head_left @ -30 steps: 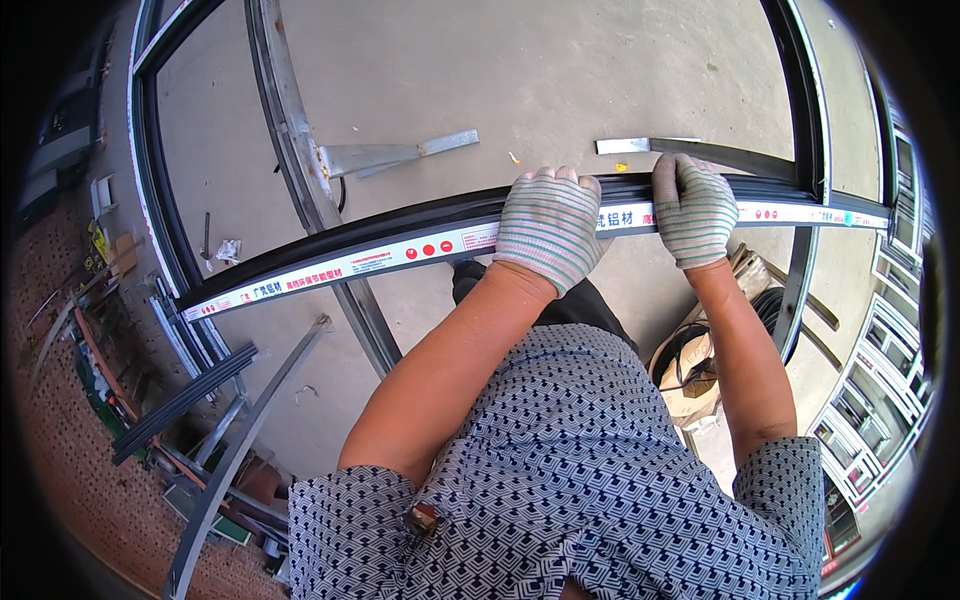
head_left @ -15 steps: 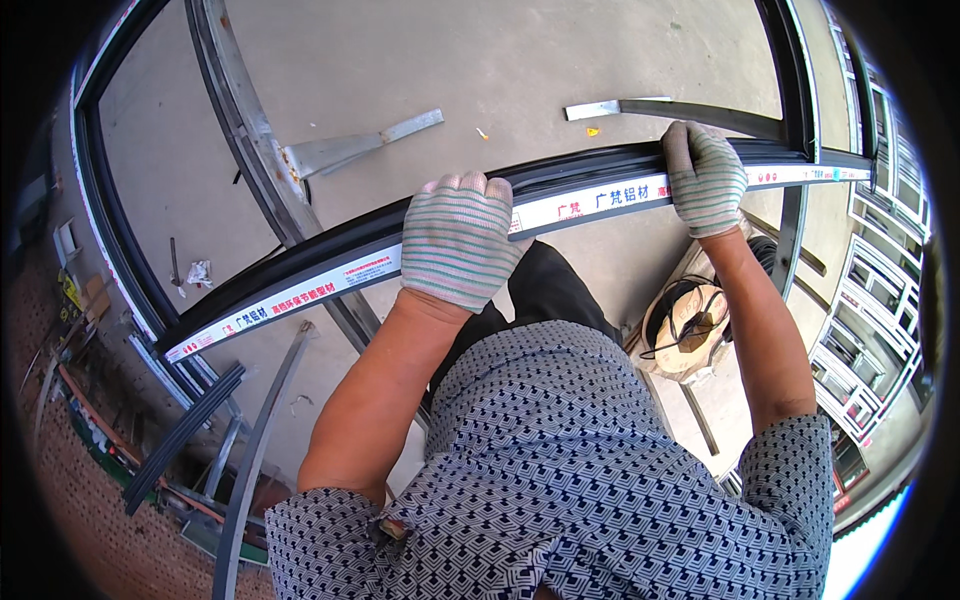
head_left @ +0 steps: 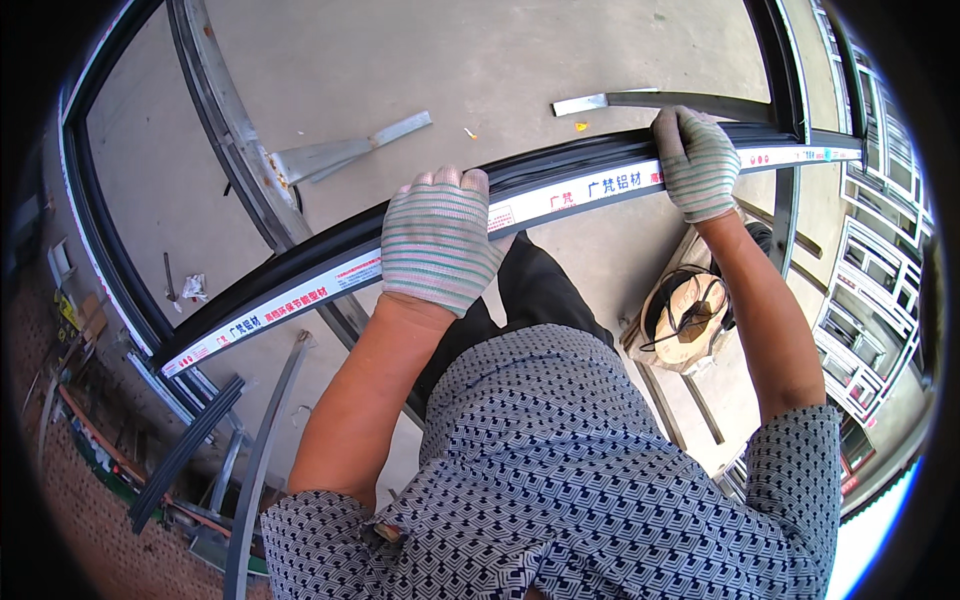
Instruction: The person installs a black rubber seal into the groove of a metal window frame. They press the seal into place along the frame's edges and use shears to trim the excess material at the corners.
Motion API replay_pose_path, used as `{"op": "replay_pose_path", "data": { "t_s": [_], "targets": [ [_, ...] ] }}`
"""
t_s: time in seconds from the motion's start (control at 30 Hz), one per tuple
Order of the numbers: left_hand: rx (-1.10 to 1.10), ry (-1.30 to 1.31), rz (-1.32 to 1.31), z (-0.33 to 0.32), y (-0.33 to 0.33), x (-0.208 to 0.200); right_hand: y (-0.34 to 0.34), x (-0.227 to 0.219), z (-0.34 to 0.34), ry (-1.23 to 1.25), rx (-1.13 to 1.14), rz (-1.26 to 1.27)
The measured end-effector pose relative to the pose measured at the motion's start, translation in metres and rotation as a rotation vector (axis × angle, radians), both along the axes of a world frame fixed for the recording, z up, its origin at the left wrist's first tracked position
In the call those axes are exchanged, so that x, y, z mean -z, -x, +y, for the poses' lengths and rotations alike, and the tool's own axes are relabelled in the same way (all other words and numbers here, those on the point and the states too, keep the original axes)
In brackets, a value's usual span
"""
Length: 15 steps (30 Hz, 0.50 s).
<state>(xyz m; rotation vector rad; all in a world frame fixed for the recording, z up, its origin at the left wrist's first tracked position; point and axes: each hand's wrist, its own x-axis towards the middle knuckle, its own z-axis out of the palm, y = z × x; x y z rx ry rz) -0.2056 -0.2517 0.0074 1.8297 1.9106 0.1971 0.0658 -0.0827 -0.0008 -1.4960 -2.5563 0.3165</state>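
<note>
Head view looks straight down on you holding a long dark aluminium profile (head_left: 560, 185) level across your body, above the concrete floor (head_left: 480, 70). Its white protective film strip with red print faces you, which suggests you carry it with the finished side toward you so you can watch it.

Your left hand (head_left: 438, 240), in a striped knit glove, lies over the top of the profile near its middle, fingers (head_left: 445, 185) curled over the far edge and closed on the bar; taking it near the middle lets this hand bear most of the weight. Your right hand (head_left: 698, 160), gloved the same way, grips the profile well to the right, fingers wrapped over the top, so the two holds are spread apart and the long piece does not swing or sag at one end.

Below the bar, a large dark window frame (head_left: 110, 260) lies flat on the floor, with a grey metal bar (head_left: 235, 130) across it and short offcuts (head_left: 345, 150) beside that. A coil of dark sealing strip (head_left: 685, 310) sits by your right leg, and more dark lengths (head_left: 185, 450) lie at the lower left. White window frames (head_left: 870, 260) stand stacked at the right edge.
</note>
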Motion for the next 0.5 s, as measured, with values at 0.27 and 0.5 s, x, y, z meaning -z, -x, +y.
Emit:
{"op": "replay_pose_path", "data": {
  "t_s": [0.27, 0.5],
  "targets": [
    [0.106, 0.070, 0.013, 0.024, -0.022, -0.007, -0.001, -0.001, 0.002, -0.006, -0.013, -0.015],
    [0.069, 0.039, 0.016, 0.018, -0.022, -0.008, -0.001, -0.004, -0.003, -0.018, -0.031, 0.027]
  ]
}}
